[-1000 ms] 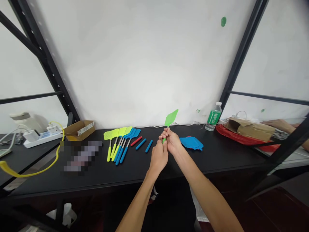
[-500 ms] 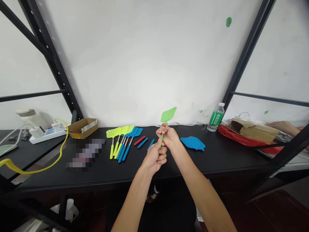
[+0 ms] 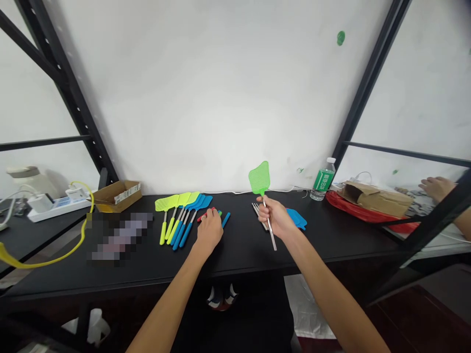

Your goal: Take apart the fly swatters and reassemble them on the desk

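In my right hand (image 3: 275, 214) is a green fly swatter (image 3: 259, 177), upright with its mesh head at the top; its bare metal rod slants down past my fingers. My left hand (image 3: 209, 230) is down on the table, fingers curled over a green handle grip (image 3: 220, 213) whose end peeks out. Beside those fingers lie a red handle grip (image 3: 201, 216) and a blue handle grip (image 3: 225, 219). Behind my right hand are several metal rods (image 3: 255, 208) and blue swatter heads (image 3: 299, 220), partly covered. Yellow swatters (image 3: 167, 203) and blue swatters (image 3: 189, 226) with grips lie left.
A cardboard tray (image 3: 119, 196) and a power strip (image 3: 55, 208) with a yellow cable (image 3: 87, 220) are on the left. A water bottle (image 3: 324, 180) stands at the back right, near a cardboard box (image 3: 382, 198) on red plastic. Another person's hand (image 3: 437, 189) shows far right.
The green grip has come off the swatter's rod, and my left hand has carried it left and down to the loose grips. My right hand keeps the swatter, now showing its bare rod.
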Motion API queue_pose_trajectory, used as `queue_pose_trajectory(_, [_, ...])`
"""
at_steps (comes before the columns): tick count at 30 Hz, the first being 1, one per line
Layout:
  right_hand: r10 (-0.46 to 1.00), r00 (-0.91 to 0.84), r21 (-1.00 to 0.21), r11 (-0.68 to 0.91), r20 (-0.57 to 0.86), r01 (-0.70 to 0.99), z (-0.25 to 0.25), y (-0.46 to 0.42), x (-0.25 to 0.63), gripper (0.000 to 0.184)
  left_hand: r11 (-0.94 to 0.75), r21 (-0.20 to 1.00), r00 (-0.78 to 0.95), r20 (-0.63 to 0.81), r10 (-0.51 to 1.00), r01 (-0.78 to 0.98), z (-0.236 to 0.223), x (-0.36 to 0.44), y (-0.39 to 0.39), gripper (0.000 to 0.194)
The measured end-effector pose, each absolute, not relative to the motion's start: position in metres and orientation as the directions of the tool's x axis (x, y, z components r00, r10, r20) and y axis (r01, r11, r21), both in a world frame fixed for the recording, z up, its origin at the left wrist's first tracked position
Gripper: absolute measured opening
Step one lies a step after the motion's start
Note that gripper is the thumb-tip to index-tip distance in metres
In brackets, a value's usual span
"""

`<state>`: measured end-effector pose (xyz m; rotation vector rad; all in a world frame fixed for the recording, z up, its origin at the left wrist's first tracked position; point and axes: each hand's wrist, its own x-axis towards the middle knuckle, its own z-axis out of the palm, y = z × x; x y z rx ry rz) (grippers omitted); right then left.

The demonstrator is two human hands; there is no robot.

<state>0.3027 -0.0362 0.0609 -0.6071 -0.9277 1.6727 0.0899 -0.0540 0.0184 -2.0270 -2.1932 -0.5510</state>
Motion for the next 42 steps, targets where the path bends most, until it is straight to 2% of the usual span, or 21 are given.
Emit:
queue_pose_trajectory(2, [0.935,-0.347,-0.853,-0.129,0.065,-0.506,0.055,-0.044,0.294,0.023,-0.016,0.261,-0.091,0.394,0.915,0.965,0.016,0.088,-0.058,0.038])
queue_pose_trajectory(4, [0.894,-0.445,-0.858,-0.187,0.053,-0.479,0.054,-0.053,0.284,0.025,-0.144,0.490,-0.100,0.438,0.893,0.860,0.018,0.087,-0.065,0.044])
queue_pose_trajectory(5, [0.858,-0.512,-0.849,-0.244,0.035,-0.468,0.054,-0.057,0.279,0.025,-0.220,0.649,-0.091,0.410,0.908,0.728,0.021,0.088,-0.068,0.047])
queue_pose_trajectory(7, [0.757,-0.653,-0.819,-0.381,-0.008,-0.430,0.054,-0.066,0.267,0.025,-0.271,0.913,0.003,0.284,0.959,0.304,0.026,0.097,-0.075,0.055])
queue_pose_trajectory(9, [0.672,-0.740,-0.795,-0.462,-0.024,-0.394,0.052,-0.074,0.254,0.025,-0.219,0.972,0.075,0.225,0.971,-0.081,0.031,0.109,-0.080,0.058])
queue_pose_trajectory(11, [0.678,-0.735,-0.798,-0.451,-0.014,-0.401,0.048,-0.081,0.243,0.028,-0.232,0.939,0.013,0.243,0.970,-0.252,0.035,0.119,-0.080,0.052])
queue_pose_trajectory(14, [0.752,-0.659,-0.863,-0.328,0.008,-0.384,0.036,-0.089,0.236,0.032,-0.306,0.913,-0.222,0.250,0.943,-0.271,0.044,0.113,-0.073,0.044])
queue_pose_trajectory(17, [0.828,-0.560,-0.938,-0.194,0.000,-0.286,0.024,-0.086,0.242,0.034,-0.362,0.900,-0.512,0.198,0.836,-0.243,0.055,0.081,-0.063,0.045])
queue_pose_trajectory(18, [0.865,-0.502,-0.953,-0.164,-0.015,-0.255,0.021,-0.079,0.245,0.032,-0.369,0.909,-0.530,0.219,0.819,-0.194,0.057,0.070,-0.062,0.046])
queue_pose_trajectory(20, [0.935,-0.352,-0.977,-0.107,-0.037,-0.182,0.018,-0.059,0.250,0.025,-0.345,0.929,-0.462,0.251,0.851,-0.131,0.055,0.053,-0.063,0.049])
queue_pose_trajectory(23, [0.987,-0.159,-0.996,0.025,0.011,0.089,0.020,-0.023,0.250,0.017,-0.326,0.938,-0.406,0.256,0.877,-0.114,0.040,0.053,-0.071,0.053])
queue_pose_trajectory(25, [0.988,-0.089,-0.907,0.151,0.126,0.394,0.021,-0.005,0.246,0.034,-0.298,0.946,-0.357,0.237,0.904,-0.125,0.029,0.063,-0.077,0.051])
queue_pose_trajectory(28, [0.963,-0.079,-0.622,0.227,0.256,0.749,0.017,0.005,0.240,0.058,-0.281,0.952,-0.301,0.235,0.924,-0.118,0.019,0.077,-0.083,0.049])
queue_pose_trajectory(30, [0.955,-0.076,-0.466,0.209,0.288,0.860,0.012,0.005,0.237,0.061,-0.290,0.951,-0.288,0.249,0.924,-0.106,0.019,0.081,-0.085,0.048])
queue_pose_trajectory(32, [0.954,-0.071,-0.373,0.181,0.291,0.910,0.007,0.005,0.236,0.054,-0.298,0.950,-0.281,0.261,0.923,-0.097,0.021,0.081,-0.085,0.048])
queue_pose_trajectory(35, [0.957,-0.055,-0.356,0.160,0.286,0.921,0.005,0.003,0.240,0.040,-0.300,0.950,-0.263,0.269,0.926,-0.086,0.022,0.079,-0.085,0.047])
queue_pose_trajectory(36, [0.951,-0.043,-0.396,0.168,0.306,0.903,0.007,0.001,0.241,0.037,-0.298,0.951,-0.256,0.269,0.929,-0.082,0.021,0.080,-0.084,0.047])
queue_pose_trajectory(38, [0.934,-0.029,-0.561,0.239,0.357,0.793,0.013,-0.007,0.243,0.031,-0.292,0.954,-0.239,0.269,0.933,-0.066,0.021,0.085,-0.083,0.048])
queue_pose_trajectory(40, [0.939,-0.096,-0.790,0.332,0.331,0.516,0.019,-0.017,0.242,0.031,-0.288,0.957,-0.177,0.279,0.944,-0.028,0.020,0.094,-0.083,0.048])
queue_pose_trajectory(42, [0.934,-0.243,-0.940,0.303,0.261,0.155,0.025,-0.025,0.243,0.039,-0.286,0.957,-0.046,0.288,0.956,0.045,0.022,0.106,-0.086,0.047])
